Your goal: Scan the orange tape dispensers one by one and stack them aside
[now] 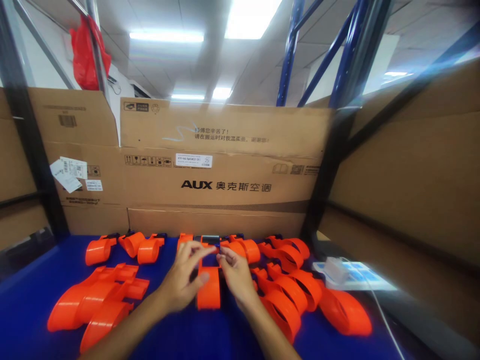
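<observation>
My left hand (184,276) is at the middle of the blue surface, its thumb against an orange plastic ring part (209,291) and its index finger stretched toward my right fingertips. My right hand (235,272) is closed in a pinch close beside it, at the upper end of that part. A small dark-blue piece (217,248) shows between the fingertips of both hands; its exact shape is too small to tell. The ring part hangs or stands with its round band toward me; fingers partly cover its upper end.
Several orange ring parts lie at the left (105,295), right (287,295) and back (148,250) of the blue surface (161,335). A cardboard wall (225,165) stands behind. At right lie a white adapter (336,270) with a cable and a dark metal post (330,170).
</observation>
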`<state>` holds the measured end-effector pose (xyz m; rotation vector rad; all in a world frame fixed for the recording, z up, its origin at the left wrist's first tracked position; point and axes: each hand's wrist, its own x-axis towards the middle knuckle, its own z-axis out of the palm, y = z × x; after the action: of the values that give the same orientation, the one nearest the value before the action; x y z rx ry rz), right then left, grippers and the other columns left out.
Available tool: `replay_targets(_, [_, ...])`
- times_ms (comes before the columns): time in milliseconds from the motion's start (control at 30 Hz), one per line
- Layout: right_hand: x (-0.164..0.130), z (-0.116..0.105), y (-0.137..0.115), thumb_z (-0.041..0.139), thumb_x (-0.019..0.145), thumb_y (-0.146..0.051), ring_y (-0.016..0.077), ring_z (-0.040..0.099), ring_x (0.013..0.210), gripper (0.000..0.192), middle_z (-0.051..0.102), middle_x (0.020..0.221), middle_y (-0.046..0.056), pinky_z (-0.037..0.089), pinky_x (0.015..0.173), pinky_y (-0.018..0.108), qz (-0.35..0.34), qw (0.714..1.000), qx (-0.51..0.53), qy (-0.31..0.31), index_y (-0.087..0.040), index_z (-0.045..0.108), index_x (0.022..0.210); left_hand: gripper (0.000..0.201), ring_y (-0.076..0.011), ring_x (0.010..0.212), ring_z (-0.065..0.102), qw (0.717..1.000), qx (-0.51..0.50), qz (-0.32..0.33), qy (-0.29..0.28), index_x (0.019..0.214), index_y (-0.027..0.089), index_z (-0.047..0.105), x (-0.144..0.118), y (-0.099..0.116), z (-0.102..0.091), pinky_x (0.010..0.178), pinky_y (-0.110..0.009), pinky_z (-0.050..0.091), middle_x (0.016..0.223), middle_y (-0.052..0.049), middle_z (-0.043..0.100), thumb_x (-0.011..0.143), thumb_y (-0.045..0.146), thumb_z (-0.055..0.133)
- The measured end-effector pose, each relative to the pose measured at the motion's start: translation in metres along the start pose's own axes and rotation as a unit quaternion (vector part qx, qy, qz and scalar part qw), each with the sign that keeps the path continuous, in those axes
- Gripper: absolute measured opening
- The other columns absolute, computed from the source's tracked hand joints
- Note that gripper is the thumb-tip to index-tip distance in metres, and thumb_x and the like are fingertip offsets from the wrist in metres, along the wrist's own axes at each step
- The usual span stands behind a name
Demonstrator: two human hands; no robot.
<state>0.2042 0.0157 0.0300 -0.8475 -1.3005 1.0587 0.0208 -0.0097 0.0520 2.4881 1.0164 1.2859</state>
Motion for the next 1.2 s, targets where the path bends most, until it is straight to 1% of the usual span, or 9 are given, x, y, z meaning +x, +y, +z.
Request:
replay_targets(67, [-0.001,0.003,-0.002,0.069,0.081,-0.046,0.0279,0.069,0.097,0.049,0.075,0.097,0.011,0.051,0.092,0.045,-0.011,1.000,0.011,-0.017,-0.014,0.066,0.118,0.044,-0.0276,0.120,0.051,0.983,-0.053,-0.103,0.142,0.135,0.029,0.053,0.003,-0.011,0.015,0.105,-0.049,0.039,0.125,-0.010,0.054,0.094,0.046,0.049])
replay_targets(100, [-0.002,0.004,-0.003,0.069,0.081,-0.047,0.0283,0.068,0.099,0.051,0.075,0.099,0.012,0.050,0.093,0.046,-0.015,1.000,0.016,-0.021,-0.014,0.066,0.120,0.045,-0.0273,0.120,0.052,0.967,-0.090,-0.148,0.187,0.134,0.028,0.053,0.005,-0.017,0.023,0.105,-0.049,0.039,0.125,-0.010,0.055,0.094,0.047,0.050])
replay_targets(133, [-0.003,0.005,-0.004,0.069,0.081,-0.047,0.0285,0.068,0.100,0.052,0.075,0.100,0.012,0.050,0.094,0.047,-0.017,0.999,0.019,-0.022,-0.014,0.066,0.121,0.047,-0.0269,0.119,0.054,0.952,-0.139,-0.186,0.201,0.134,0.027,0.053,0.006,-0.022,0.031,0.104,-0.047,0.041,0.125,-0.010,0.057,0.093,0.049,0.052])
replay_targets(233, [-0.004,0.007,-0.004,0.068,0.082,-0.050,0.0280,0.069,0.094,0.049,0.075,0.095,0.010,0.054,0.087,0.046,-0.012,1.000,0.008,-0.021,-0.016,0.069,0.117,0.050,-0.0282,0.119,0.058,0.902,-0.298,-0.254,0.182,0.129,0.022,0.059,0.007,-0.032,0.047,0.103,-0.044,0.043,0.125,-0.011,0.064,0.089,0.052,0.056])
replay_targets(333, [-0.004,0.009,0.000,0.067,0.082,-0.049,0.0268,0.069,0.084,0.038,0.074,0.084,0.006,0.055,0.081,0.044,-0.024,0.999,-0.015,-0.045,-0.019,0.074,0.105,0.046,-0.0310,0.115,0.061,0.874,-0.381,-0.255,0.164,0.114,0.019,0.067,0.005,-0.034,0.049,0.102,-0.044,0.043,0.116,-0.011,0.070,0.084,0.053,0.063])
replay_targets(467, [-0.005,0.010,0.007,0.063,0.085,-0.043,0.0225,0.064,0.070,0.028,0.068,0.071,0.003,0.053,0.069,0.036,-0.029,0.994,-0.055,-0.087,-0.018,0.076,0.088,0.042,-0.0302,0.102,0.065,0.868,-0.392,-0.254,0.169,0.103,0.017,0.071,0.001,-0.033,0.045,0.094,-0.041,0.047,0.101,-0.009,0.074,0.081,0.053,0.067])
replay_targets(600, [-0.006,0.009,0.010,0.059,0.085,-0.039,0.0158,0.051,0.056,0.029,0.058,0.061,0.000,0.041,0.050,0.026,-0.026,0.991,-0.112,-0.074,-0.017,0.069,0.070,0.037,-0.0287,0.095,0.066,0.870,-0.376,-0.263,0.181,0.094,0.017,0.072,-0.001,-0.032,0.044,0.089,-0.038,0.049,0.093,-0.007,0.075,0.079,0.050,0.069])
replay_targets(933, [-0.010,0.011,-0.006,0.051,0.083,-0.030,0.0104,0.038,0.049,0.028,0.045,0.051,-0.005,0.030,0.046,0.021,-0.021,0.987,-0.138,-0.079,-0.018,0.055,0.058,0.036,-0.0259,0.087,0.066,0.871,-0.380,-0.266,0.163,0.095,0.016,0.074,-0.002,-0.033,0.040,0.082,-0.035,0.050,0.087,-0.006,0.074,0.077,0.048,0.072])
replay_targets(1200, [-0.013,0.014,-0.011,0.046,0.083,-0.027,0.0096,0.038,0.047,0.029,0.045,0.049,-0.005,0.030,0.047,0.021,0.004,0.987,-0.136,-0.082,-0.019,0.048,0.056,0.035,-0.0217,0.074,0.062,0.868,-0.376,-0.273,0.175,0.084,0.014,0.074,-0.003,-0.032,0.037,0.076,-0.032,0.048,0.073,-0.004,0.068,0.074,0.047,0.074])
